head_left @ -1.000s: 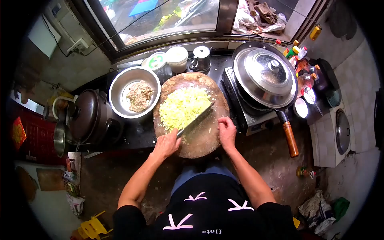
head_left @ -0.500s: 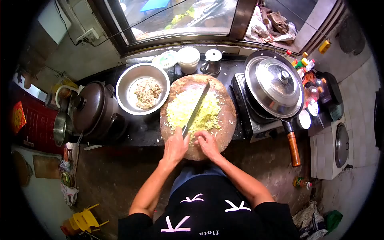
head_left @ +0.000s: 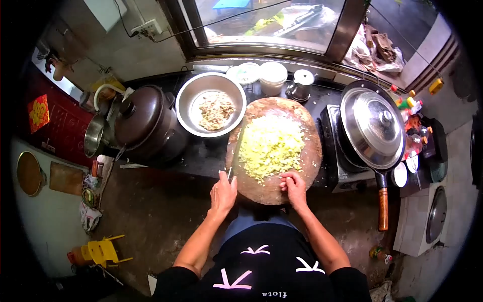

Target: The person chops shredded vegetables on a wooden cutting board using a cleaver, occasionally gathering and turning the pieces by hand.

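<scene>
My left hand (head_left: 223, 194) is closed round the handle of a kitchen knife (head_left: 236, 152). Its blade points away from me along the left side of the round wooden chopping board (head_left: 314, 146), seen almost edge-on. Pale yellow-green chopped vegetable (head_left: 271, 143), perhaps cabbage, lies heaped on the board, just right of the blade. At the near right rim is my right hand (head_left: 294, 187), its fingers curled together by a few loose bits; what they pinch, if anything, is hidden. Left of the board stands a steel bowl (head_left: 187, 106) with a minced mixture (head_left: 216, 110) in it.
A lidded wok (head_left: 375, 126) sits on a stove to the right, its wooden handle (head_left: 383, 209) sticking out towards me. A dark lidded pot (head_left: 143, 118) stands at the left. White tubs (head_left: 273, 78) and a metal pot (head_left: 302, 84) line the back below the window.
The knife has moved from across the heap to its left side. My right hand has drawn apart from the left, and the vegetable is gathered more tightly. The whole view has shifted.
</scene>
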`<state>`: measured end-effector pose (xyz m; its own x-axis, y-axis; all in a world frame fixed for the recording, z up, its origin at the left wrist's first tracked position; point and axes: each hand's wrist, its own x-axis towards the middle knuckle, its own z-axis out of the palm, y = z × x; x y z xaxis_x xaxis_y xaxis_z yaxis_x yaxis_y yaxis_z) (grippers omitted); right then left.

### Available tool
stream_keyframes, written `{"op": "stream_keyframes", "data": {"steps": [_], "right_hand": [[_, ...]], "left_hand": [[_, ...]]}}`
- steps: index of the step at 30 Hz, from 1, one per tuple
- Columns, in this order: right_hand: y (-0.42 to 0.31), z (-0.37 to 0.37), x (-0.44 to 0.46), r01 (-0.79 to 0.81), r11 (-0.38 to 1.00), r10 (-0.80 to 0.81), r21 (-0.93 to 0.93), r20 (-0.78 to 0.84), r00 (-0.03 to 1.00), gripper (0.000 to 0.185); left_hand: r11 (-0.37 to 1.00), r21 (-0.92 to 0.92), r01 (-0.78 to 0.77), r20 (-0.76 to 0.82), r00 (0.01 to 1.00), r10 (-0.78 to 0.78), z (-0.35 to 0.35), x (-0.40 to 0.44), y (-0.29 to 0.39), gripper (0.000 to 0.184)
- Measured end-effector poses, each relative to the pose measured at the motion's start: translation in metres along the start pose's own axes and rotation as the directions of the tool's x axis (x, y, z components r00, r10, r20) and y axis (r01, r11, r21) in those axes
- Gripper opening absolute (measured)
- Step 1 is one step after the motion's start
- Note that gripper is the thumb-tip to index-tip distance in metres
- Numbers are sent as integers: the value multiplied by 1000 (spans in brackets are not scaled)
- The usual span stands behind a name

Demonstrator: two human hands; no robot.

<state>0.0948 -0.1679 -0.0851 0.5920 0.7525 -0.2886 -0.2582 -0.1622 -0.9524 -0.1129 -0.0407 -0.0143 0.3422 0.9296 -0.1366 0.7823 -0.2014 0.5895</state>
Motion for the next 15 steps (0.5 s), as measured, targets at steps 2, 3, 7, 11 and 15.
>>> {"op": "stream_keyframes", "data": {"steps": [2,3,7,11,15], "right_hand": [[0,-3,-2,16,1000,-16,-21,-1,1000,20],[1,-3,-3,7,1000,-7,-19,11,1000,20],[7,2,-4,-18,1000,18,5,73,997,19],[4,14,-6,-21,1000,21,-1,137,990,19],[-5,24,-5,-4,1000,1,15,187,982,20]], "left_hand": [[995,98,26,-7,1000,-25,-6,-3,-7,31],[993,117,31,-16,999,-30,-4,-4,-12,31],[988,126,92,17,995,-95,10,-6,0,30],[979,-103,174,118,980,-162,32,0,31,40],[990,-109,93,133,988,-78,27,-2,63,38]]}}
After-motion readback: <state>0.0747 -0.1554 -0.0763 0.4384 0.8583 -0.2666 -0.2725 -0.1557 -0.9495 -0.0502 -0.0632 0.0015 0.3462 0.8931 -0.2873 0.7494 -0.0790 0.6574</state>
